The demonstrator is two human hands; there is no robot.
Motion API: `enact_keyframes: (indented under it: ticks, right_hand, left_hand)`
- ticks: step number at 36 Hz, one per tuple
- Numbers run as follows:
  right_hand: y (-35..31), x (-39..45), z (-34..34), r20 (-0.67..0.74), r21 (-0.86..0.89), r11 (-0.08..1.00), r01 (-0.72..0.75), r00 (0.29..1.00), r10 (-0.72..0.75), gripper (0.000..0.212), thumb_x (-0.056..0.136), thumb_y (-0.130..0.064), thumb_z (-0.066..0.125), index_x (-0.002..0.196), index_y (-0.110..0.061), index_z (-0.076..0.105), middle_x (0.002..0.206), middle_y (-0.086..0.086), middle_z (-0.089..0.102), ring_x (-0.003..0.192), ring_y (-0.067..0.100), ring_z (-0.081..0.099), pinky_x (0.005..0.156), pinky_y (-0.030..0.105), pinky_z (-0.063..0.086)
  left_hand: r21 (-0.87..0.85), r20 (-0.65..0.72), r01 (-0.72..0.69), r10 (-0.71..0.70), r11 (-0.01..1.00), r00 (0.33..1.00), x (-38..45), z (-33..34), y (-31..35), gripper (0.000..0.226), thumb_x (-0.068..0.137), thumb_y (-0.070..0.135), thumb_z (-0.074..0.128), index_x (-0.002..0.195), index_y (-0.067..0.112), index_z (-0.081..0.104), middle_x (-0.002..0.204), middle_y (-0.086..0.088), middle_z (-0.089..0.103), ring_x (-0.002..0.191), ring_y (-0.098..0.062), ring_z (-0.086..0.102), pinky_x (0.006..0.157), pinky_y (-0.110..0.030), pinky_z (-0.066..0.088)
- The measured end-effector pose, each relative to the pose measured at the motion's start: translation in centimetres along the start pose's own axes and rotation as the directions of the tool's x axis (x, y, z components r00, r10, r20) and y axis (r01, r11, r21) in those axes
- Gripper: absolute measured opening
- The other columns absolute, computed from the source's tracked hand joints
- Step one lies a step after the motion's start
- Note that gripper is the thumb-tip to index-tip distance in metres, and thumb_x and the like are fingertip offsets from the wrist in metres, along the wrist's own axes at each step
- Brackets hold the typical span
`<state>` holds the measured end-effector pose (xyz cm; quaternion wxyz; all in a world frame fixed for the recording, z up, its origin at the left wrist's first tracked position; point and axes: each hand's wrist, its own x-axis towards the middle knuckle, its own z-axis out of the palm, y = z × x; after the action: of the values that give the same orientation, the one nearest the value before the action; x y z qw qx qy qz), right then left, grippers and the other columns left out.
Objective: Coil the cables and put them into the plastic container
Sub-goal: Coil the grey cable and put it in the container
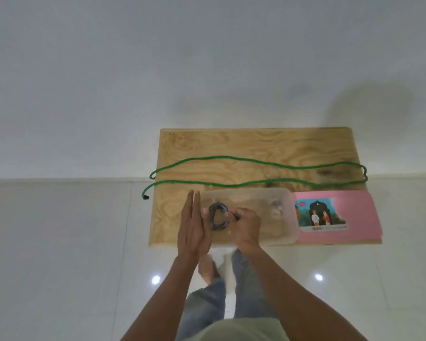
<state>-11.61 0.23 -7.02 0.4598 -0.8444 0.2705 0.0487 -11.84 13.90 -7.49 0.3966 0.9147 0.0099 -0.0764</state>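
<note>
A grey cable (217,216) is wound into a small coil over the clear plastic container (284,207) on the wooden board (231,148). My left hand (192,225) stands edge-on with its fingers straight, and the coil loops around its thumb side. My right hand (246,223) pinches the cable's dark end beside the coil. A long green cable (256,163) lies uncoiled across the board in two wavy lines, its ends hanging off the left edge. A small whitish item (277,207) lies inside the container at the right.
A pink lid or card with a picture (335,215) lies to the right of the container. The board stands against a white wall over a glossy white tiled floor (59,242). My legs and a bare foot (207,269) show below the board.
</note>
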Motion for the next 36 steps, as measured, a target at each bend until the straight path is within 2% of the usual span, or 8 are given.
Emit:
enact_keyframes:
  ticks: [4,8,12,15,21,25,29,36]
  right_hand:
    - [-0.1,0.5,1.3,0.018,0.022,0.999,-0.050,0.999,0.049,0.009,0.084,0.000,0.073,0.090,-0.001,0.078,0.086,0.011,0.077,0.076,0.013,0.063,0.072,0.015,0.047]
    - [-0.5,1.2,2.0,-0.020,-0.018,0.999,-0.033,0.999,0.033,0.007,0.084,-0.005,0.074,0.087,-0.004,0.079,0.082,0.011,0.077,0.072,0.016,0.061,0.067,0.015,0.036]
    - [-0.9,1.2,2.5,0.042,0.003,0.999,-0.054,0.998,0.054,0.010,0.087,-0.013,0.072,0.092,-0.008,0.079,0.087,0.008,0.077,0.080,0.022,0.068,0.076,0.025,0.047]
    - [-1.1,1.0,2.7,0.100,0.044,0.996,-0.082,0.992,0.078,0.014,0.090,-0.016,0.069,0.100,-0.009,0.078,0.093,0.008,0.077,0.085,0.022,0.069,0.081,0.028,0.051]
    - [-1.2,0.8,1.6,0.185,0.083,0.988,-0.132,0.976,0.115,0.026,0.093,-0.023,0.064,0.117,-0.015,0.072,0.106,0.001,0.074,0.087,0.006,0.064,0.074,0.005,0.042]
    - [-1.5,0.6,0.6,0.232,0.141,0.971,-0.194,0.960,0.158,0.039,0.090,-0.016,0.063,0.128,-0.021,0.064,0.120,-0.001,0.070,0.102,0.008,0.063,0.098,0.020,0.047]
    - [-1.7,0.3,-0.3,0.252,0.150,0.965,-0.216,0.952,0.174,0.045,0.090,-0.016,0.059,0.135,-0.022,0.059,0.126,0.000,0.065,0.102,0.006,0.059,0.092,0.017,0.042]
    - [-1.9,-0.4,-2.1,0.188,0.158,0.968,-0.196,0.968,0.166,0.037,0.090,-0.015,0.059,0.126,-0.019,0.065,0.116,0.001,0.068,0.099,0.008,0.062,0.085,0.016,0.042]
  left_hand:
    - [0.002,0.042,-0.047,0.047,0.999,0.998,0.0,0.9,-1.5,0.060,0.105,0.044,0.017,0.160,0.019,0.010,0.168,0.003,0.004,0.154,-0.004,0.001,0.124,-0.041,0.022]
    - [0.008,0.049,-0.107,0.106,0.994,0.993,0.0,1.1,-2.1,0.058,0.107,0.037,0.019,0.160,0.015,0.009,0.169,-0.004,0.005,0.156,-0.012,0.003,0.121,-0.051,0.026]
    - [-0.003,0.045,-0.100,0.100,0.995,0.994,0.1,1.4,-2.2,0.058,0.107,0.033,0.022,0.160,0.014,0.010,0.170,-0.003,0.004,0.156,-0.014,0.004,0.120,-0.052,0.029]
    - [0.002,0.035,-0.107,0.107,0.994,0.994,0.1,1.5,-2.4,0.056,0.107,0.024,0.028,0.160,0.014,0.011,0.170,-0.002,0.004,0.156,-0.014,0.005,0.119,-0.052,0.030]
    - [0.009,0.027,-0.093,0.092,0.996,0.995,0.0,1.4,-2.1,0.056,0.107,0.032,0.022,0.160,0.015,0.012,0.169,-0.002,0.006,0.156,-0.013,0.006,0.119,-0.052,0.029]
    - [0.014,0.033,-0.082,0.081,0.997,0.996,0.0,1.2,-2.1,0.058,0.107,0.037,0.019,0.160,0.014,0.013,0.169,-0.003,0.007,0.155,-0.011,0.004,0.122,-0.048,0.025]
    - [-0.007,0.033,-0.089,0.089,0.996,0.995,0.1,0.7,-1.9,0.057,0.108,0.035,0.021,0.159,0.011,0.017,0.168,-0.005,0.012,0.155,-0.010,0.006,0.125,-0.040,0.019]
    - [-0.025,0.024,-0.003,0.003,1.000,1.000,0.7,-1.8,-0.5,0.062,0.105,0.044,0.021,0.158,0.010,0.022,0.167,-0.006,0.020,0.154,-0.014,0.013,0.125,-0.034,0.015]
